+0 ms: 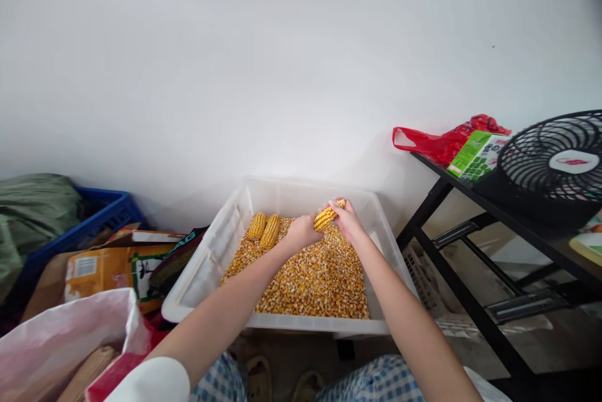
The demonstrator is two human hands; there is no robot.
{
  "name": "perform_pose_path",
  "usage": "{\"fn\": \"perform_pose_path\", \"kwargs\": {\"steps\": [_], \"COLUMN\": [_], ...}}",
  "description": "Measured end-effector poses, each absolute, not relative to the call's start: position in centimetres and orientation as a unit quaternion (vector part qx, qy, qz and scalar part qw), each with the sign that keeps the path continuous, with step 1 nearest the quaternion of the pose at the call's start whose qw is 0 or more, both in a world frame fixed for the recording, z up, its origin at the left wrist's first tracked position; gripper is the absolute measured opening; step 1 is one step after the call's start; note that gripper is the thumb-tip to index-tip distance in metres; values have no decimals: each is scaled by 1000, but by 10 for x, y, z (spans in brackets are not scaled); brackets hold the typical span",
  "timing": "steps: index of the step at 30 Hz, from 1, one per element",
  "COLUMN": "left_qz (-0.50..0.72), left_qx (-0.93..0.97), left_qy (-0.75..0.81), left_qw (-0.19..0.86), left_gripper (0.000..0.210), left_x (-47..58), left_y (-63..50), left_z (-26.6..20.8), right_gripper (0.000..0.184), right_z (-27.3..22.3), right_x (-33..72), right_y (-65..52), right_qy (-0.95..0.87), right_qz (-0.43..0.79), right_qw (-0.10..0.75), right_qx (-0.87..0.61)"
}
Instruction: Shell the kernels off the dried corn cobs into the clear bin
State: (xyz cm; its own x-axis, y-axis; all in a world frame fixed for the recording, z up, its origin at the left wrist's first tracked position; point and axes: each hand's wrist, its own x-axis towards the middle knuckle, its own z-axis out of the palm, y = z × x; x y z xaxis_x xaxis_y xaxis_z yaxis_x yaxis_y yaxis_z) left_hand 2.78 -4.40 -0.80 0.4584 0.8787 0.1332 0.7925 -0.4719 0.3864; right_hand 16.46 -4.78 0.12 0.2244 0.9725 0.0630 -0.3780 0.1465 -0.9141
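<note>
"Corn cob (324,220) first: where is it?"

"Above the far half of the white plastic tub (324,325), between the person's two hands and touching both."

"How do the hands stand?"

"The right hand (347,219) grasps the cob's right end between thumb and fingers. The left hand (305,231) is curled, back upward, against the other end; its fingertips are hidden, so one cannot tell whether it grips. Both bare forearms reach in across the tub's near rim."

"What lies under them?"

"A heap of loose kernels (313,289) on the tub's floor, with two more cobs (269,231) side by side at its far left."

"And around it?"

"Nearest, checked trousers (376,380) and slippers (259,380) in front of the tub, with an open pink-and-white bag (70,320) at its near left. Farther along that side come an orange packet (98,270) and a blue crate (110,202). To the tub's right, a black table (527,217) bears a fan (574,160), a green-and-white box (477,154) and a red plastic bag (435,145). Behind the tub rises a white wall (282,63)."
</note>
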Motion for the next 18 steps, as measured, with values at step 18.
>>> {"fn": "perform_pose_path", "kwargs": {"steps": [18], "left_qz": [114], "left_qx": [861], "left_qy": [490], "left_qw": [74], "left_gripper": [38], "left_x": [28], "left_y": [-38], "left_z": [-20], "right_gripper": [51], "right_z": [-19], "right_x": [159], "right_y": [-39], "right_qy": [-383], "right_qz": [377], "right_qw": [650], "right_qx": [-537]}}
